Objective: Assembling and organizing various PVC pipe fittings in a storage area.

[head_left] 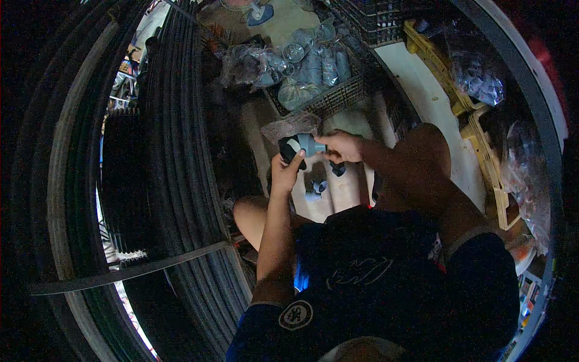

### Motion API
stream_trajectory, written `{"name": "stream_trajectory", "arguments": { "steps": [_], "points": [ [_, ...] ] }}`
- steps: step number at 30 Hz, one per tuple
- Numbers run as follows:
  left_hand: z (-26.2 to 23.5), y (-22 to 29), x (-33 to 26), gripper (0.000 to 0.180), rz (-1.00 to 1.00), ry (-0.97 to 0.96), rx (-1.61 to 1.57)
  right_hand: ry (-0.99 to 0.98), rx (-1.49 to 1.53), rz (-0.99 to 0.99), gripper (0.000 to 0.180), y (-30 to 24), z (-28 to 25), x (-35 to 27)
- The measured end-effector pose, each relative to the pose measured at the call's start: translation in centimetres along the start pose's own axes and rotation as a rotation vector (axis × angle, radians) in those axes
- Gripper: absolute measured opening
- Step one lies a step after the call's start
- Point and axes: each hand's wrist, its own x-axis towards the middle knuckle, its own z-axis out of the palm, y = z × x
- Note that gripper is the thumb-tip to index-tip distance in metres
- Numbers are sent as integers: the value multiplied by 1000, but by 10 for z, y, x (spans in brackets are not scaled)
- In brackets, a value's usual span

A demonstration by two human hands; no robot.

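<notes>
In front of me, my left hand (286, 171) is closed round a black pipe fitting (292, 158) with a pale patch on it, the thumb up along its side. A grey-blue pipe fitting (309, 143) sits against the black one; I cannot tell whether one is inside the other. From the right, my right hand (342, 146) grips the narrower end of the grey-blue fitting with bent fingers. Just below that hand a second black fitting (338, 169) lies on the floor. Small grey-blue fittings (316, 190) lie a little nearer to me.
Beyond my hands stands a black crate (339, 96) of grey fittings in clear bags, with a crumpled plastic bag (289, 125) before it. Long dark pipes (181, 139) fill a rack on the left. Yellow crates (482, 163) line the right side, and my bent knees flank the work.
</notes>
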Motion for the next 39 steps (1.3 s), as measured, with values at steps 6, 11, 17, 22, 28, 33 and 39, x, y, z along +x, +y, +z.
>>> {"name": "stream_trajectory", "arguments": {
  "steps": [6,11,17,22,28,33,39],
  "points": [
    [12,11,3,32,-242,203,30,654,-1263,-1171,43,20,23,11],
    [16,-4,9,29,-75,165,-4,627,-1190,-840,39,20,31,4],
    [27,0,6,21,85,84,55,268,92,-353,28,6,2,-3],
    [15,-3,9,38,-50,340,-23,564,-485,-586,33,1,47,-1],
    [15,1,18,40,-247,243,-126,611,-788,-919,29,13,6,12],
    [18,18,2,52,-38,145,-167,541,-248,-351,29,-2,12,1],
    [-9,-8,15,24,-286,450,-310,444,-162,-552,23,-10,16,0]
  ]
}}
